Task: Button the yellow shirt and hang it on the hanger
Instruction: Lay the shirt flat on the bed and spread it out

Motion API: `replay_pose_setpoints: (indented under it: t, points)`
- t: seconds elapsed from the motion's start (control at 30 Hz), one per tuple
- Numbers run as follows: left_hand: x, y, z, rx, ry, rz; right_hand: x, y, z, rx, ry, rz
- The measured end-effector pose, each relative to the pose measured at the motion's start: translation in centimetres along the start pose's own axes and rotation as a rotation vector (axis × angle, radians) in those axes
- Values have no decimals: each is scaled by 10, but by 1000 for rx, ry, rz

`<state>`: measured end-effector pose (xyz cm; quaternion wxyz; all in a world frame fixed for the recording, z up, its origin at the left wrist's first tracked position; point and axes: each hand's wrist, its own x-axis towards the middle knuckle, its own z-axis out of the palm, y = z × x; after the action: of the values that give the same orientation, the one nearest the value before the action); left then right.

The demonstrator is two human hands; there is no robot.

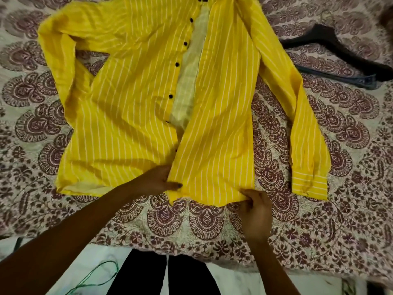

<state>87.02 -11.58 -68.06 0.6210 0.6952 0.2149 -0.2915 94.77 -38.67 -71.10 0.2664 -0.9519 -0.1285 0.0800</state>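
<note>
The yellow shirt (131, 103) lies spread face up on a bed (212, 222) covered with a maroon-patterned sheet, collar away from the person and hem towards them. Its front is unfastened: the two panels part along the middle to show pale inner cloth, and a row of black buttons (177, 64) runs down the inner edge of the left-hand panel. Both sleeves lie alongside the shirt's body, the left one folded back on itself.

The left hand (156, 179) is at the shirt's hem where the two panels meet, thumb on top and fingers curled under the edge of the right-hand panel, gripping it. The right hand (255, 211) is at the same panel's outer bottom corner, pinching the hem between thumb and fingers.

A black hanger (336, 45) lies on the bed beyond the shirt's right sleeve, apart from it. Below the shirt's hem, past the bed's edge, a green cord (93, 273) trails on the floor
</note>
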Motion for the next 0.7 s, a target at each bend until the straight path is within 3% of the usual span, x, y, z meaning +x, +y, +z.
replay_pose_setpoints:
  t: [0.03, 0.1, 0.2, 0.27, 0.33, 0.37, 0.43, 0.5, 0.6, 0.7]
  points:
    - [-6, 0, 0, -44, -48, -68, 0, 3, -2, 66, 30, 41]
    - [-12, -7, -2, -139, 8, -128, 0, 9, -5, 126, 71, 73]
    - [-14, -17, -3, -110, 318, -39, 0, 14, -8, 133, 115, 109]
    - [-16, -24, -5, 110, 622, 1, 0, 18, -6, 100, 90, 133]
    - [-23, -31, -10, 491, 860, 87, 1, 21, -5, 72, 29, 161]
    - [-28, -38, -14, 678, 894, 190, 2, 20, -6, 74, 5, 177]
    - [-34, -65, -26, 1014, 782, 361, 3, 17, -8, 103, -23, 226]
    - [-43, -94, -44, 1187, 628, 307, 3, 14, -8, 115, -34, 256]
    - [-63, -107, -57, 1044, 650, 76, 5, 11, -7, 175, -34, 306]
    - [-84, -101, -67, 939, 813, 47, 13, 8, -12, 298, -8, 447]
